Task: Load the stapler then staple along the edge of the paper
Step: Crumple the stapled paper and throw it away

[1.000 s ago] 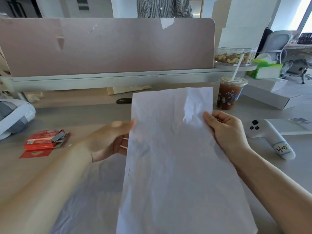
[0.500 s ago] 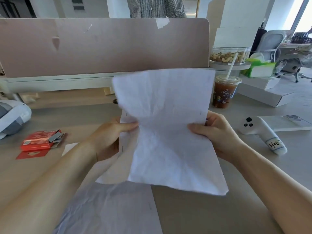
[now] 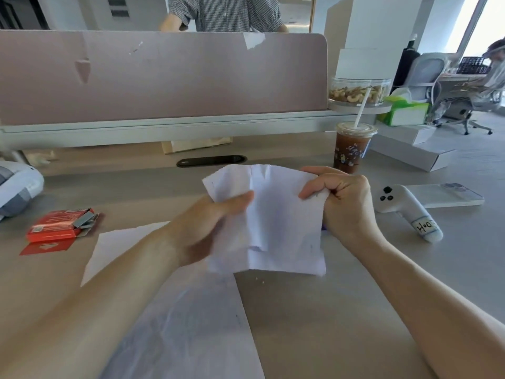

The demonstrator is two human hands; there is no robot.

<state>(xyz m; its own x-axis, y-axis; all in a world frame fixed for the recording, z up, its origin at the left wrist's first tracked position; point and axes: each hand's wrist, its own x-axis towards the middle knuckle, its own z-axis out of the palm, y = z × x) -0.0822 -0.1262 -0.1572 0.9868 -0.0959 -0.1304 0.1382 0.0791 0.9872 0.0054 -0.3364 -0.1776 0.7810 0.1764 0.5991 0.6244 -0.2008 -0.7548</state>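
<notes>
A creased white sheet of paper (image 3: pixel 281 222), folded over on itself, is held above the desk between both hands. My left hand (image 3: pixel 207 228) pinches its left side with the thumb on top. My right hand (image 3: pixel 341 203) grips its right edge with curled fingers. A second white sheet (image 3: pixel 177 324) lies flat on the desk under my left forearm. An open red staple box (image 3: pixel 54 227) with grey staple strips (image 3: pixel 86 218) sits at the left. A small purple bit shows below my right hand; I see no stapler plainly.
An iced drink with a straw (image 3: pixel 351 149) stands just behind my right hand. A white controller (image 3: pixel 404 206) and a phone (image 3: pixel 448 194) lie to the right. White boxes (image 3: pixel 410 151), a nut jar (image 3: pixel 358 90), a desk divider (image 3: pixel 164 77) and a person behind it.
The sheet was held up full length, then folded down. Now it is folded smaller and lower, and both hands have closed in on it.
</notes>
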